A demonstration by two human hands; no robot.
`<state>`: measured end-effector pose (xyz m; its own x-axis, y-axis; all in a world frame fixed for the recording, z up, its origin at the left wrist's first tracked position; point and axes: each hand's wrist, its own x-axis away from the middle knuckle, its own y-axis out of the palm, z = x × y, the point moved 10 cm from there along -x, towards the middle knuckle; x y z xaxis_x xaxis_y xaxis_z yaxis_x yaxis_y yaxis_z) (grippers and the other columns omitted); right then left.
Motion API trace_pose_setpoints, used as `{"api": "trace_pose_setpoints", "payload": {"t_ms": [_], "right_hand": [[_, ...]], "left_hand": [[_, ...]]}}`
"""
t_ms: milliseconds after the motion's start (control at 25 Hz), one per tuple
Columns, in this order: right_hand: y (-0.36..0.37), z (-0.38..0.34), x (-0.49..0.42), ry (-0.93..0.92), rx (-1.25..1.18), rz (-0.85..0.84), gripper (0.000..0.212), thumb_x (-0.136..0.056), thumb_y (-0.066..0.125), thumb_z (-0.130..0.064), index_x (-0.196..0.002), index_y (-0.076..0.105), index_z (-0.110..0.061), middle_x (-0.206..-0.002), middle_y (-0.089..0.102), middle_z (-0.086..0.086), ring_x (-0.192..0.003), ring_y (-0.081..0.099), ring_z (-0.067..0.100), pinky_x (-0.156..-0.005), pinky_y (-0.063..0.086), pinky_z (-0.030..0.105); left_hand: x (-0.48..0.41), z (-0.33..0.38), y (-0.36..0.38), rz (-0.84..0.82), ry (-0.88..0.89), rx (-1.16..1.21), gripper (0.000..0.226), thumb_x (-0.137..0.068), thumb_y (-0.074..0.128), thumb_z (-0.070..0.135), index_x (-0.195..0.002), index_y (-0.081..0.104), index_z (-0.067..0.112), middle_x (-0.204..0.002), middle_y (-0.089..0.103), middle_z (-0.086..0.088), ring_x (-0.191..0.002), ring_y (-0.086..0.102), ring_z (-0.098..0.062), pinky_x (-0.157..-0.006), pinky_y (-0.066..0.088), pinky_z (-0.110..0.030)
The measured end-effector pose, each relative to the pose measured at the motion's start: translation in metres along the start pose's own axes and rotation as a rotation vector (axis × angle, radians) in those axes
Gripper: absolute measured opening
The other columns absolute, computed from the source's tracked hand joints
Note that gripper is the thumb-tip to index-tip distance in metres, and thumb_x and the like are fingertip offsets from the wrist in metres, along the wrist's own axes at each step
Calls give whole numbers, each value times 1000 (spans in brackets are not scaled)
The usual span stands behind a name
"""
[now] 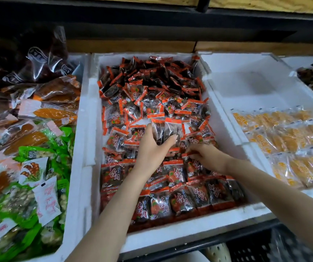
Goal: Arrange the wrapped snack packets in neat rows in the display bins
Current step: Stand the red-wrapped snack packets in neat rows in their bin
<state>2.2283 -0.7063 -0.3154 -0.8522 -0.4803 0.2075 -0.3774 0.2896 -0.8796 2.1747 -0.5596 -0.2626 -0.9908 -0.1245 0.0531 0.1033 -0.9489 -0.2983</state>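
**Red-lettered packets in the middle bin, both hands in among them**

On the snack packets (178, 202): clear film, orange-red end strips, an orange fruit picture and large red brush-style Chinese characters, too smeared to read with certainty. Lying in the white foam middle bin (93, 129), in overlapping rows at the near end and as a loose heap (151, 82) toward the far wall.

Left hand (151, 146): reaching in from the near left on a bare forearm, fingers and thumb curled round a small bunch of packets (166, 129), held upright above the middle of the bin.

Right hand (206, 156): coming across from the right, low over the contents, fingertips pinching the orange edge of a single packet (186, 155) just behind the rows.

In the left bin (78, 148): green packets (29, 154), and white sachets (46, 201) printed with red Chinese characters, not legible here.

In the right bin (246, 87): yellow packets (293, 148) laid in rows, their small blue print too fine to make out.
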Motion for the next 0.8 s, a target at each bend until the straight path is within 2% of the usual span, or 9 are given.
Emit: {"api": "trace_pose_setpoints", "payload": {"t_ms": [120, 240, 400, 480, 520, 600, 720, 760, 800], "right_hand": [[14, -2, 0, -3, -24, -5, 18, -96, 49, -12, -110, 60, -16, -101, 66, 4, -86, 63, 19, -80, 52, 33], [-2, -9, 8, -53, 6, 156, 27, -97, 47, -14, -124, 50, -15, -122, 56, 3, -113, 51, 18, -99, 41, 31], [-21, -14, 33, 36, -686, 297, 32, -97, 45, -28, -128, 44, -19, -114, 60, -7, -107, 59, 12, -93, 48, 32], [-18, -19, 41, 56, -845, 267, 36, -91, 58, -24, -125, 47, -18, -102, 63, -3, -99, 63, 14, -90, 51, 34], [-17, -23, 44, 38, -866, 244, 34, -88, 63, -19, -119, 51, -18, -97, 65, -2, -95, 64, 12, -87, 52, 30], [-16, -30, 48, -7, -859, 232, 21, -85, 66, -12, -103, 59, -21, -85, 67, -10, -82, 63, 2, -78, 49, 18], [-30, -11, 57, 38, -785, 516, 11, -85, 68, -14, -94, 63, -18, -83, 66, -7, -79, 61, 9, -77, 50, 24], [-38, -6, 64, 51, -688, 633, 12, -84, 69, -15, -93, 61, -17, -85, 64, -5, -80, 60, 11, -76, 49, 22], [-45, -9, 70, 30, -544, 714, 15, -83, 69, -14, -93, 59, -17, -87, 61, -6, -80, 58, 10, -74, 46, 18]], "left_hand": [[-1, -11, 7, 3, -38, 38, 89, -89, 61, 43, -154, 4, 18, -161, 7, 6, -147, 10, -14, -116, 15, -33], [-4, -21, 11, -7, -72, 63, 90, -89, 61, 44, -154, 5, 17, -161, 6, 5, -147, 10, -15, -116, 15, -35], [-4, -21, 23, -56, -67, 71, 87, -90, 58, 46, -154, 6, 19, -161, 9, 6, -146, 14, -15, -114, 20, -34], [-3, -21, 34, -118, -111, 198, 84, -91, 56, 44, -154, 4, 21, -161, 8, 6, -138, 32, -16, -106, 38, -35], [0, -20, 40, -155, -136, 286, 81, -93, 55, 40, -154, 4, 22, -160, 8, 6, -128, 41, -15, -95, 50, -33], [1, -22, 47, -195, -149, 348, 78, -95, 51, 37, -154, 2, 23, -160, 7, 5, -125, 42, -13, -82, 58, -33], [-5, -29, 42, -139, -122, 219, 81, -94, 51, 44, -153, -1, 25, -159, 1, 11, -144, 21, -17, -110, 38, -46], [-5, -28, 42, -134, -122, 222, 80, -94, 50, 45, -153, 0, 25, -158, 5, 12, -143, 24, -15, -113, 33, -46], [-5, -27, 45, -154, -125, 301, 77, -93, 50, 45, -153, 7, 22, -156, 18, 8, -136, 38, -14, -108, 39, -46]]}}
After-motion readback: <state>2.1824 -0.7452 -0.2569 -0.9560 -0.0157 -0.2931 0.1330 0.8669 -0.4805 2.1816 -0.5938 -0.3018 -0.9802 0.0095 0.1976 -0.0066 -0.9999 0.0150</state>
